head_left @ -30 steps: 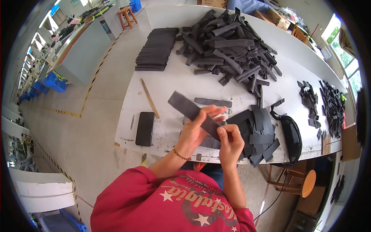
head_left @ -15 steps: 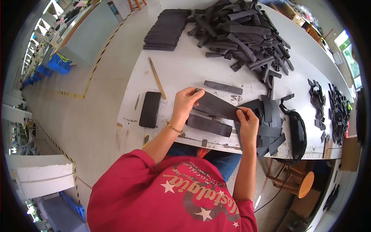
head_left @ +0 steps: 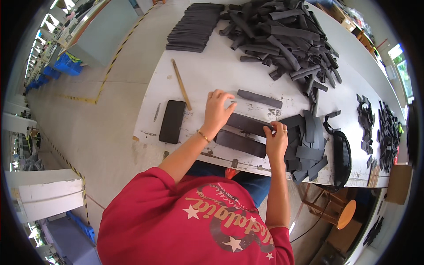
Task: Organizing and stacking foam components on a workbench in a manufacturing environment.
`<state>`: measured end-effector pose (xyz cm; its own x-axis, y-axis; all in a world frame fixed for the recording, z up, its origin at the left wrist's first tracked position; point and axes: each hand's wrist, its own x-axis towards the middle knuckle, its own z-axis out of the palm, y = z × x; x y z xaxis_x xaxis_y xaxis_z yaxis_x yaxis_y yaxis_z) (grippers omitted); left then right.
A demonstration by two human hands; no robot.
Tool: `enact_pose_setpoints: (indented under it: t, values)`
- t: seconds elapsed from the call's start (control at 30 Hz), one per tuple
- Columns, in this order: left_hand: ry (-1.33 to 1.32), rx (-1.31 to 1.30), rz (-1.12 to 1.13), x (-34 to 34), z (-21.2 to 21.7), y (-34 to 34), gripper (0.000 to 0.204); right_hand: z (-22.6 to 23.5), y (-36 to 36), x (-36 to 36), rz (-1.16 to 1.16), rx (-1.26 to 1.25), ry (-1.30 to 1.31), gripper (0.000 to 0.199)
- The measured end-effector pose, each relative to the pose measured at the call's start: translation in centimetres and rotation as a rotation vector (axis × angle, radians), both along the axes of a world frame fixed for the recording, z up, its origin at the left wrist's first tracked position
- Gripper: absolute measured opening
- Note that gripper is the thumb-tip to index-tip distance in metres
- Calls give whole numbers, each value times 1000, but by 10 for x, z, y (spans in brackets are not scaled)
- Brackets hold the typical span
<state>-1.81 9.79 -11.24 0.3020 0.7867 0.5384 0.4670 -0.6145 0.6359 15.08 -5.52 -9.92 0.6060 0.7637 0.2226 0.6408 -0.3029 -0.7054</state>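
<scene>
My left hand (head_left: pixel 218 109) is raised just past the left end of a black fabric strip (head_left: pixel 248 124), its thumb and fingers apart and nothing seen between them. At that strip's right end, my right hand (head_left: pixel 276 138) pinches the corner between thumb and fingers. The strip lies along the white table, nearly flat. A second black strip (head_left: pixel 240 143) rests parallel on the near side, close to the table edge. Farther off lies a narrow, folded-looking black strip (head_left: pixel 259 98). Beside my right hand is a loose heap of flat black pieces (head_left: pixel 310 153).
A black phone (head_left: pixel 172 122) and a thin wooden stick (head_left: pixel 181 84) lie to the left. At the back are a neat stack of black strips (head_left: pixel 194 28) and a big pile of rolled black pieces (head_left: pixel 282 37). A black mesh pouch (head_left: pixel 341 159) sits on the right, above a wooden stool (head_left: pixel 346 214).
My left hand has let go of the strip's left end and lifted off it. The strip has come down onto the table. My right hand still pinches its right end, slightly farther left.
</scene>
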Motion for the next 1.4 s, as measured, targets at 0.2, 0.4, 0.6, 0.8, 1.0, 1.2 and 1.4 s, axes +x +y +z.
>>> enact_pose_setpoints:
  t: [0.2, 0.4, 0.6, 0.8, 1.0, 1.2, 1.4]
  values:
    - [108, -8, -412, 77, 10, 28, 17, 15, -45, 56, -243, 80, -235, 7]
    - [394, -105, -391, 117, -38, 47, 21, 19, -57, 113, -346, -22, -324, 12]
    - [268, -131, -379, 106, -10, 37, 18, -8, -9, 137, -303, -402, -823, 21]
    - [-300, -703, -293, 71, 9, 23, 57, -23, 9, 133, -184, -688, -922, 14]
    - [-930, -1432, -292, 46, 14, 16, 43, -6, -12, 130, -121, -369, -714, 11]
    - [-1262, -1752, -465, 38, 4, 11, 34, 64, -21, 61, -127, 197, 76, 33]
    - [-1258, -1800, -465, 39, 44, -13, 32, 62, -39, 5, 52, 116, 284, 33]
